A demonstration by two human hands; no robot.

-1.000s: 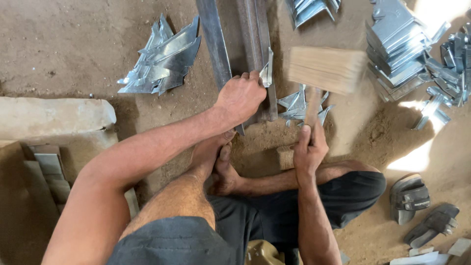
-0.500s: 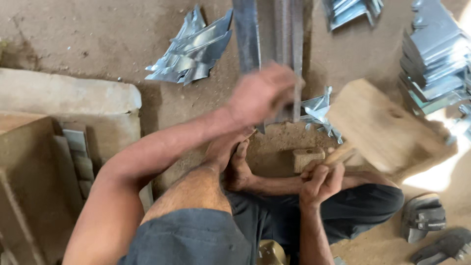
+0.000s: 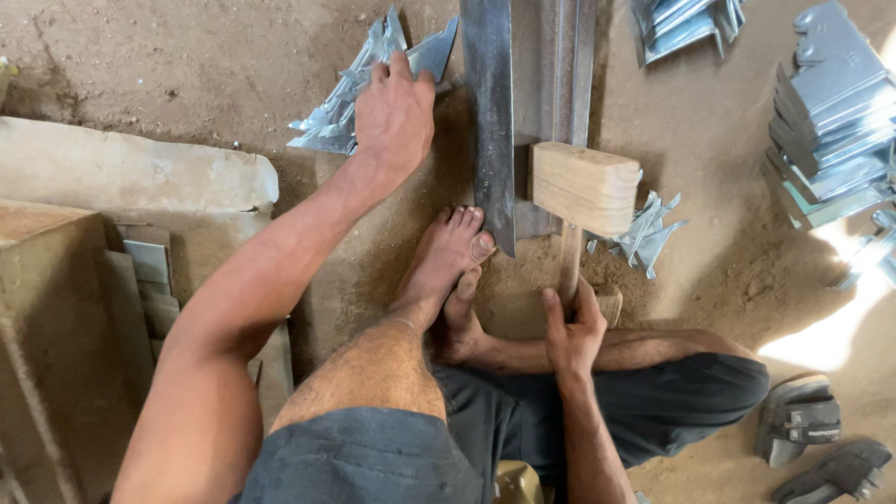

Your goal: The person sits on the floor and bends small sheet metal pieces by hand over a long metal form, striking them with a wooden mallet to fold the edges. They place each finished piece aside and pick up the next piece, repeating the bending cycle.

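My right hand (image 3: pixel 571 329) grips the handle of a wooden mallet (image 3: pixel 583 187), whose blocky head rests on a long steel angle bar (image 3: pixel 523 84) that lies on the dirt floor. My left hand (image 3: pixel 397 107) reaches forward and lies on a pile of cut sheet-metal pieces (image 3: pixel 350 103) left of the bar; whether its fingers hold a piece I cannot tell. My bare feet (image 3: pixel 448 261) sit beside the bar's near end. A few small metal offcuts (image 3: pixel 649 233) lie right of the mallet head.
Stacks of shaped metal sheets (image 3: pixel 831 121) stand at the right, more pieces (image 3: pixel 686 23) at the top. A concrete block (image 3: pixel 131 173) and a rusty box (image 3: pixel 56 345) are at the left. Sandals (image 3: pixel 807 429) lie at the lower right.
The mallet was raised and swung, and now its head rests on the bar. My left hand left the bar and moved up-left onto the pile of metal pieces.
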